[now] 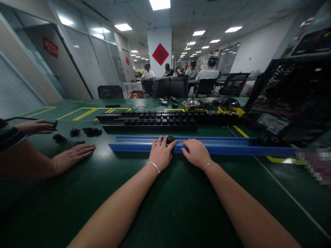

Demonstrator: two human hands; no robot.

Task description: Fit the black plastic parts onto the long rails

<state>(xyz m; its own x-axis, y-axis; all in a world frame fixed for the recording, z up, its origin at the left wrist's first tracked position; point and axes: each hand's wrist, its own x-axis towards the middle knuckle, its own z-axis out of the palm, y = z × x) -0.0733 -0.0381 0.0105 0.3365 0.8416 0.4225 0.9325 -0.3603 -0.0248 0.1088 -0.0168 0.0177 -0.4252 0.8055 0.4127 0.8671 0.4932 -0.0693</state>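
A long blue channel rail [139, 148] lies across the green table in front of me. My left hand [161, 151] rests over its front wall, fingers spread. A small black block [170, 139] sits in the channel between my left thumb and forefinger; its lower part is hidden, and firm contact cannot be made out. To the right of it, my right hand [197, 152] is curled over the same front wall, thumb on the near side and fingertips partly hidden inside the channel.
Black rails [150, 128] filled with several black modules lie behind the blue one. At left, a co-worker's hand [74, 155] lies flat near loose black parts [92, 132]. Farther back stand a metal bowl [190, 104] and a yellow tray [231, 111]. Dark equipment [292, 93] rises at right.
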